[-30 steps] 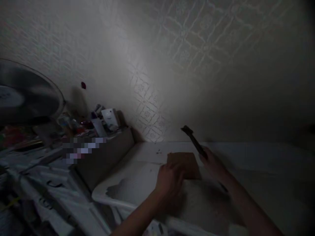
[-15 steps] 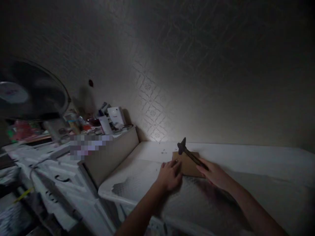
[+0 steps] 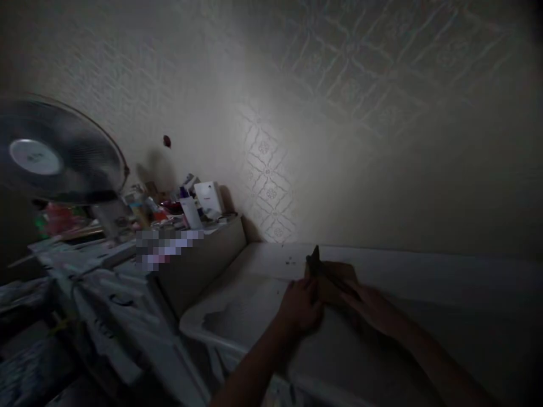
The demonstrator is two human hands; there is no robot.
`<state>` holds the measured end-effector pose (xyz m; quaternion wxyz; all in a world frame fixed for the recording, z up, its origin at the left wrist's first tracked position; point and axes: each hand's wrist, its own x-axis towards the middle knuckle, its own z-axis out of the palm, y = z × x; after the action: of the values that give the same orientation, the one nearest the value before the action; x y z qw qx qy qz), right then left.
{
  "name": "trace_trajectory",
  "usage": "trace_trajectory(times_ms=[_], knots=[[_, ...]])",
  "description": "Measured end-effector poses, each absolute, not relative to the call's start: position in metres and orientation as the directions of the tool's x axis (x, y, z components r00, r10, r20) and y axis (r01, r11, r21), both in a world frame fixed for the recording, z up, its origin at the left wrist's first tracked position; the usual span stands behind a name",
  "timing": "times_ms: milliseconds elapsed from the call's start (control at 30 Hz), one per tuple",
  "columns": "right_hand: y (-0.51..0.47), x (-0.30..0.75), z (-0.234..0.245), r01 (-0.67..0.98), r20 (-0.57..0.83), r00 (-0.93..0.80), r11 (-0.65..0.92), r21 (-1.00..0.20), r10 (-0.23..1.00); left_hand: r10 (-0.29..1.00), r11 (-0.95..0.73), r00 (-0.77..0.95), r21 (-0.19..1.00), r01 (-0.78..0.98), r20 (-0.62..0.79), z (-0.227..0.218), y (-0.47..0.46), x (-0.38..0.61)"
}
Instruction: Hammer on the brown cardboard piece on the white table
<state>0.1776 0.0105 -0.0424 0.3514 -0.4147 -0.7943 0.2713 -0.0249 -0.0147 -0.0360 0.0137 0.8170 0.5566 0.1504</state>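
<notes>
both bare forearms come in from the bottom, angling toward each other; left hand (image 3: 302, 308) sits palm down, fingers reaching forward, loosely flat; right hand (image 3: 370, 310) is just beside it, knuckles up, fingers curled round a dark tool (image 3: 316, 261); wrists look fairly straight, pretty dim though

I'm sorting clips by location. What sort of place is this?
Probably a dim room at home: patterned wallpaper, an electric fan, and a ledge crowded with bottles and boxes.
</notes>
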Motion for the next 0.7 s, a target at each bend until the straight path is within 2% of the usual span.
trace_trajectory(times_ms=[500, 700], knots=[[0.0103, 0.1768, -0.0425, 0.444, 0.335, -0.433, 0.522, -0.728, 0.837, 0.91, -0.386, 0.334, 0.208, 0.899, 0.247, -0.0366, -0.0139, -0.0247], [0.0095, 0.1759, -0.0433, 0.507, 0.303, -0.412, 0.493, -0.707, 0.859, 0.919, -0.366, 0.322, 0.194, 0.91, 0.226, -0.0365, -0.0148, -0.0243]])
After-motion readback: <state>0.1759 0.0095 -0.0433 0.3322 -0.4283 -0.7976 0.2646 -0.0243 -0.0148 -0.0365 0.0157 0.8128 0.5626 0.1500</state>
